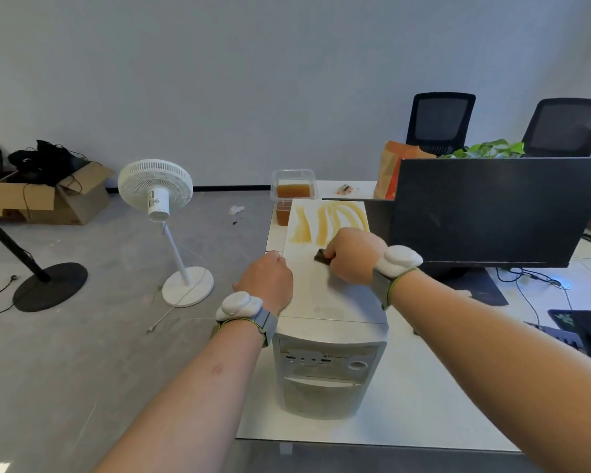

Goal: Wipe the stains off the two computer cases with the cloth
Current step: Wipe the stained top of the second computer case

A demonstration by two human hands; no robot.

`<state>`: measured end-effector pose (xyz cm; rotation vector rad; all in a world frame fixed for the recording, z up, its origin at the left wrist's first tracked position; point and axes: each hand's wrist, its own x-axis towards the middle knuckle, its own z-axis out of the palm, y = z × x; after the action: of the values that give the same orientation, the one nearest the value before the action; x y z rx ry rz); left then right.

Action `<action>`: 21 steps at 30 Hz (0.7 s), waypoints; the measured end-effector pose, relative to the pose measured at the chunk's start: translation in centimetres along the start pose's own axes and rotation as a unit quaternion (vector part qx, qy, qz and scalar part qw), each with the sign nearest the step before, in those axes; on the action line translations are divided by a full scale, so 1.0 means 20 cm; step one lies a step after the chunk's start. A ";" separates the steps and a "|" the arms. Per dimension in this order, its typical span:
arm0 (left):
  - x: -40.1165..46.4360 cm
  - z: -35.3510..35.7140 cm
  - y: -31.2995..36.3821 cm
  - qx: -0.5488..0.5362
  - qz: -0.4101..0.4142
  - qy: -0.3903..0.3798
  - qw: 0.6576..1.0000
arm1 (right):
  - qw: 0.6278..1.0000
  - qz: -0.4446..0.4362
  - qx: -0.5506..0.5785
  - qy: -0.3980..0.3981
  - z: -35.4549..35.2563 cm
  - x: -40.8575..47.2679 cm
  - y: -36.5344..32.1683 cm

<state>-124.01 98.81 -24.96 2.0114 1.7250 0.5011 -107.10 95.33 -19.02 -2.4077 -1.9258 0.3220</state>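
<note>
A white computer case (325, 302) stands on the desk with its front panel toward me. Yellow-brown stain streaks (325, 221) cover the far half of its top. My right hand (350, 256) grips a dark cloth (322, 257) and presses it on the top just below the streaks. My left hand (267, 281) rests with curled fingers on the case's left edge. A black computer case (492, 209) stands to the right, its broad side facing me.
A clear tub of brown liquid (292, 191) sits behind the white case. A paper bag (389, 172) and a plant (488, 150) lie beyond the black case. Two office chairs (439, 122) stand at the back. Fans (157, 192) and a cardboard box (48, 196) occupy the floor at left.
</note>
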 end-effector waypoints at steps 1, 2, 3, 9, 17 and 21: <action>0.01 0.01 -0.01 0.002 0.002 0.007 1.000 | 0.999 -0.027 0.019 -0.013 0.02 -0.03 0.01; 0.03 0.02 -0.02 0.000 -0.003 0.016 1.000 | 0.996 -0.051 0.057 -0.037 0.02 -0.06 0.02; 0.03 0.03 -0.02 -0.001 -0.008 0.021 1.000 | 0.992 -0.061 0.093 -0.061 0.00 -0.10 0.05; 0.01 0.03 0.01 -0.009 -0.046 0.032 0.998 | 0.998 0.032 0.002 0.062 0.04 -0.11 0.07; 0.02 0.03 -0.02 -0.010 -0.016 0.004 1.000 | 0.997 0.009 0.047 0.059 0.06 -0.20 0.09; 0.03 0.01 -0.01 -0.003 -0.003 0.004 1.000 | 0.994 -0.069 0.070 0.056 0.14 -0.25 0.05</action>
<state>-124.06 99.39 -25.22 2.0016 1.7326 0.5105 -107.65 90.07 -21.22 -2.1450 -1.9393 0.2976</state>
